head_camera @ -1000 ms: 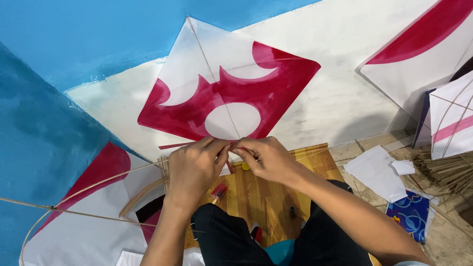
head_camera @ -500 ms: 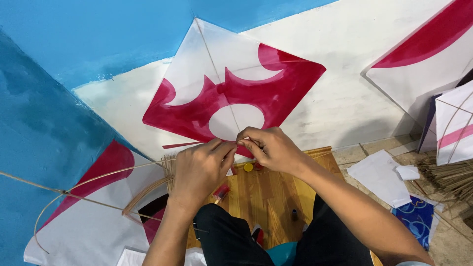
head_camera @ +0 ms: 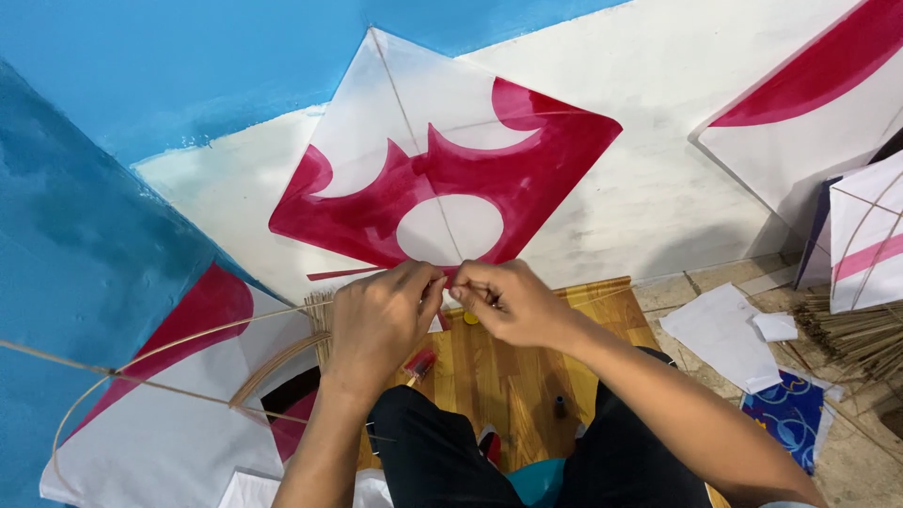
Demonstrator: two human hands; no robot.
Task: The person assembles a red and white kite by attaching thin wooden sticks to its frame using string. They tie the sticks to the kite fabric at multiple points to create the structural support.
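**Fingers meet at the kite's lower tip**

Both hands sit slightly lower than before; left hand [head_camera: 381, 320] and right hand [head_camera: 508, 303] pinch the red-and-white kite [head_camera: 442, 165] at its 6 o'clock corner, above the wooden board [head_camera: 489, 376]; fastening that tip seems underway, needing steady fingertip tension.

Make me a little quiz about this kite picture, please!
1. True or false: both hands meet at the bottom corner of the red and white kite.
2. What lies under the hands? A) a wooden board B) a green carpet C) a glass table
3. Fill in: the bundle of thin sticks lies on the person's ____ side.

Key:
1. True: the left hand and right hand pinch together at that corner.
2. A, the wooden board.
3. right.
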